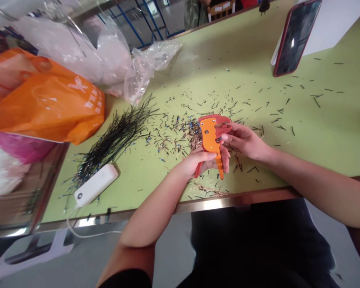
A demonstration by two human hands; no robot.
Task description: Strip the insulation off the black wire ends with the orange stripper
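My left grip (202,160) is clamped around the handles of an orange-and-red wire stripper (210,132), held just above the green desk (243,80). My right grip (243,140) is pinched together against the stripper's head; I cannot tell whether a wire sits there. Snipped wire scraps (180,136) litter the desk around my hands, and a bundle of thin black wires (114,136) lies to the left, beside a white power bank (96,186).

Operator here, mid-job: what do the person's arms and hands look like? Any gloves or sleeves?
Both hands are bare: the left hand and right hand wear no gloves, and no ring or watch shows. The forearms are bare too, with a short dark sleeve at the frame's bottom edge.
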